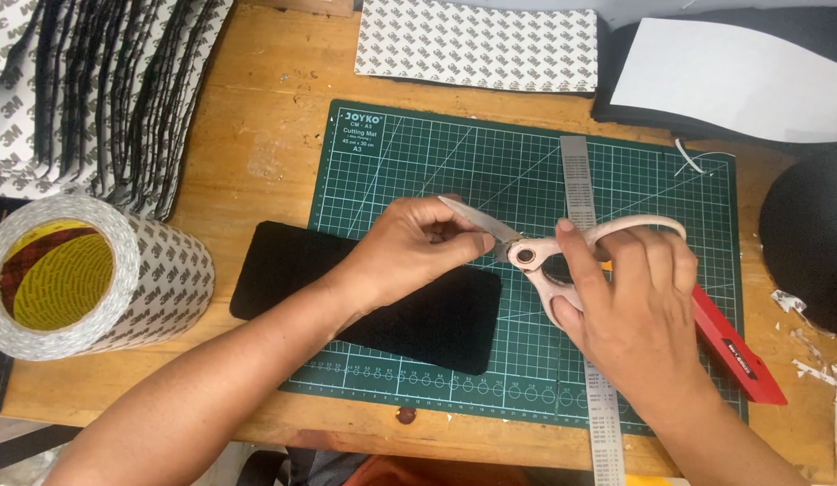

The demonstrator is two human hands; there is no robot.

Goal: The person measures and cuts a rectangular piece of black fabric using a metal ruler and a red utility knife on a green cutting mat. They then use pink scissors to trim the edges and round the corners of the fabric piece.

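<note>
Workbench surroundings: mat, rule, tape roll and sheet stock.

A green cutting mat (pixel 418 162) lies on the wooden table (pixel 256 117), with a steel ruler (pixel 577 171) running across it from top to bottom. A red utility knife (pixel 738 351) rests at the mat's right edge. A large tape roll (pixel 121 279) lies at left, below stacked patterned-backed sheets (pixel 85 90). One more patterned sheet (pixel 477 45) lies beyond the mat; a white sheet (pixel 733 76) lies at upper right.
</note>
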